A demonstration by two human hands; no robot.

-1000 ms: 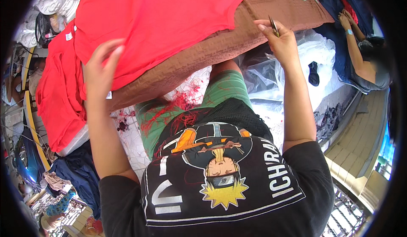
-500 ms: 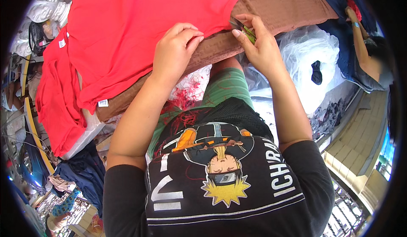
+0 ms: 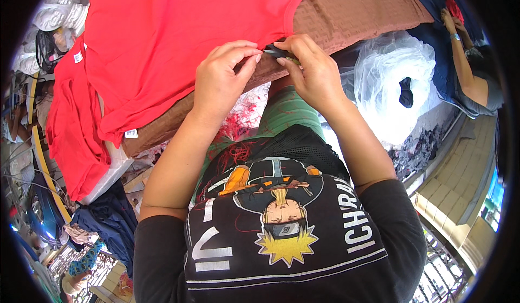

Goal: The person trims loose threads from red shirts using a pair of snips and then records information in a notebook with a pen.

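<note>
One red garment [image 3: 184, 37], edge at left hand [image 3: 223, 78] (snips [image 3: 276, 51] in right hand [image 3: 315, 75]).

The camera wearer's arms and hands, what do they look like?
Short black sleeves cover the upper arms, and the forearms are bare. The left hand and right hand wear no gloves. No watch shows.

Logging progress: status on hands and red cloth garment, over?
Left hand at edge of red cloth garment; right hand gripping small dark-bladed snips; no obstruction visible.
</note>
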